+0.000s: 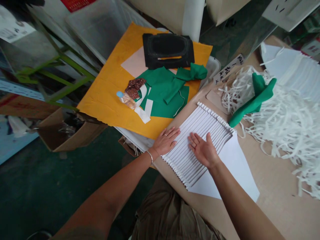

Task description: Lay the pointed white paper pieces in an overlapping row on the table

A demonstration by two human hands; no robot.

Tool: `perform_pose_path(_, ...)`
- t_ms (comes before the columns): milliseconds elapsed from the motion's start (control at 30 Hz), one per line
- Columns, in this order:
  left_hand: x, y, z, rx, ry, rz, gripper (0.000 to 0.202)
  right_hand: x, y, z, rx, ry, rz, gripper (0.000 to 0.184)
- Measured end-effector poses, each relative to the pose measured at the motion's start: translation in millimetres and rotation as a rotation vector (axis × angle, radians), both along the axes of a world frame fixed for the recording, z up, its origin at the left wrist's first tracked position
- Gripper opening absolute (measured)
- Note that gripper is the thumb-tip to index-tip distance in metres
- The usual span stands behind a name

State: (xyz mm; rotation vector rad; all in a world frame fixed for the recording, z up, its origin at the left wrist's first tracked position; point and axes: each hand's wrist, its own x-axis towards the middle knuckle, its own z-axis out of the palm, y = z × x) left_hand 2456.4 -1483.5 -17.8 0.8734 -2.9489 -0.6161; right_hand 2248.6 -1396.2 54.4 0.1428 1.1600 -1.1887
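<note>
A row of white strips [188,154] lies beneath and between the fingers. The left hand [165,141] rests palm-down at the row's left edge, fingers extended and grasping nothing, probably to keep the strips even; the right hand [203,150], palm turned upward, holds its fingers straight and unclenched over the row, contact uncertain. One white sheet [235,170], perhaps a backing, emerges right of the right fingers. Counted: one row, its narrow strips too close-set to number surely; beyond the right fingers, one ribbon heap [287,133] bearing one green cloth [258,96]; beyond the left fingers, one bottle [127,100] and one black frame [168,50].
</note>
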Motion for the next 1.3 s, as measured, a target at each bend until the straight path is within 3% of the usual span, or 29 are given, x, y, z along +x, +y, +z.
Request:
perform_pose_path(100,1,0,0.9,-0.022,-0.011,-0.012,0.063,1,12,6.4,0.048,-0.033,-0.087,0.064)
perform_pose_path(267,3,1,-1.8,-0.063,-0.040,-0.018,0.062,19,-25,-2.6,-0.084,-0.004,-0.055,0.066)
perform_pose_path(333,3,1,-2.0,-0.073,-0.041,-0.021,0.062,15,-18,-7.5,-0.067,0.044,-0.010,0.067)
perform_pose_path(433,3,2,1.5,-0.083,-0.028,-0.020,0.062,0,14,-6.9,-0.049,0.197,0.102,0.072)
perform_pose_path(500,-1,2,5.3,-0.097,-0.011,-0.029,0.061,-6,27,-4.8,-0.093,0.425,0.237,0.071)
perform_pose_path(567,-6,3,8.6,-0.111,0.004,-0.075,0.057,-4,25,-7.9,-0.172,0.813,0.439,0.070)
perform_pose_path(667,-13,3,10.3,-0.116,0.000,-0.140,0.052,3,13,-26.4,-0.259,1.499,0.772,0.069)
perform_pose_path(767,-17,1,9.8,-0.120,-0.017,-0.134,0.052,7,12,-49.8,-0.269,1.881,0.995,0.068)
perform_pose_path(867,-17,0,10.5,-0.127,-0.020,-0.147,0.052,6,20,-59.3,-0.243,1.985,1.056,0.069)
perform_pose_path(1100,-23,11,13.6,-0.147,-0.012,-0.148,0.056,1,45,-39.7,-0.224,2.073,0.997,0.072)
perform_pose_path(1300,-24,14,10.4,-0.137,-0.037,-0.172,0.056,-25,88,-43.9,-0.149,2.090,0.989,0.078)
